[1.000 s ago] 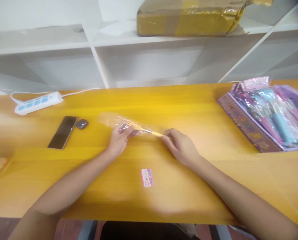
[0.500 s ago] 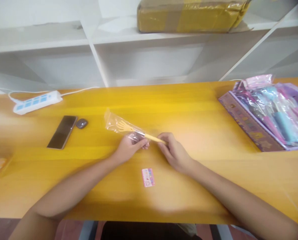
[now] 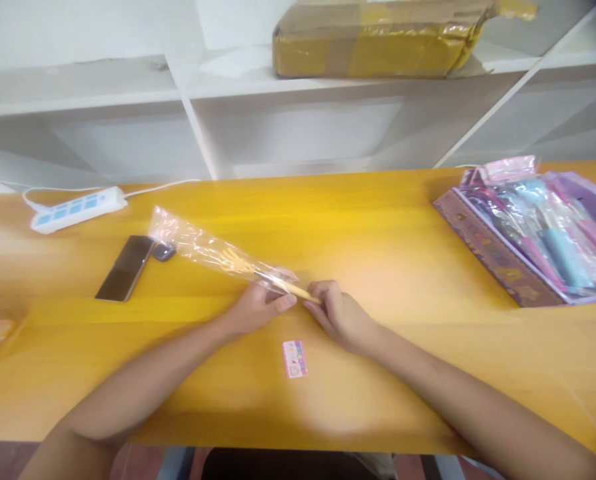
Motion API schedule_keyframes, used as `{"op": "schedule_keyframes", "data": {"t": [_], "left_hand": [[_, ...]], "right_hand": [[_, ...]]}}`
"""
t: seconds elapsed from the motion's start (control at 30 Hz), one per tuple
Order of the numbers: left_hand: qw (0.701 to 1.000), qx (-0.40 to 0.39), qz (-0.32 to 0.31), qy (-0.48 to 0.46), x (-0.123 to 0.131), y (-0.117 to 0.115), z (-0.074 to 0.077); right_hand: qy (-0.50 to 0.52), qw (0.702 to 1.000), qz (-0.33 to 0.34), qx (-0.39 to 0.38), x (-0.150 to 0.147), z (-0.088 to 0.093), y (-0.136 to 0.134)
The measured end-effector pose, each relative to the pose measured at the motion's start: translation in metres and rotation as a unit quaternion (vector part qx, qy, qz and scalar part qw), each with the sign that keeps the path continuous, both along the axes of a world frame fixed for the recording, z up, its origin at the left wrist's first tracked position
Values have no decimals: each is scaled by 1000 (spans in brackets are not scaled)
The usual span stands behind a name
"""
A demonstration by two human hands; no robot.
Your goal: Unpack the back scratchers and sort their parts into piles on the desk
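Observation:
Over the yellow table [image 3: 378,220], my left hand [image 3: 256,309] pinches the open end of a long clear plastic sleeve [image 3: 198,248]. The sleeve stretches up and to the left, and its far end lies over the small grey object beside the phone. Inside the sleeve is the forked head of a thin yellow stick tool [image 3: 258,273]. My right hand [image 3: 339,315] is closed on the tool's handle, just right of my left hand. A small pink label card [image 3: 295,359] lies on the table below my hands.
A dark phone [image 3: 125,267] and a small grey object [image 3: 164,252] lie at the left, with a white power strip [image 3: 78,208] behind them. A purple box [image 3: 483,240] of wrapped items sits at the right. White shelves behind hold a taped brown parcel [image 3: 378,40].
The sleeve has drawn out to the upper left and now covers more of the tool. Both hands have shifted slightly down and closer together.

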State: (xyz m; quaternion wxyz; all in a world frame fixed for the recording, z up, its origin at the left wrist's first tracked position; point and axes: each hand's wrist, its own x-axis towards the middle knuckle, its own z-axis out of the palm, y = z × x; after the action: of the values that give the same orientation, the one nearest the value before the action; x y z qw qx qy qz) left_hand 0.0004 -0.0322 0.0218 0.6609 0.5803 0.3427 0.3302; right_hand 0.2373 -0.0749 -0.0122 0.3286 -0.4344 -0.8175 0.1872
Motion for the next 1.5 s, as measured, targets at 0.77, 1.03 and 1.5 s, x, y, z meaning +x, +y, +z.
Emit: {"op": "schedule_keyframes", "data": {"t": [0.77, 1.03, 1.5], "left_hand": [[998, -49, 24, 12, 2, 6, -7], [989, 41, -109, 95, 0, -2, -2], [962, 106, -168, 189, 0, -3, 1]], "right_hand": [[183, 978, 41, -90, 6, 13, 7], [229, 968, 45, -92, -2, 15, 5], [143, 986, 73, -51, -5, 14, -1]]}}
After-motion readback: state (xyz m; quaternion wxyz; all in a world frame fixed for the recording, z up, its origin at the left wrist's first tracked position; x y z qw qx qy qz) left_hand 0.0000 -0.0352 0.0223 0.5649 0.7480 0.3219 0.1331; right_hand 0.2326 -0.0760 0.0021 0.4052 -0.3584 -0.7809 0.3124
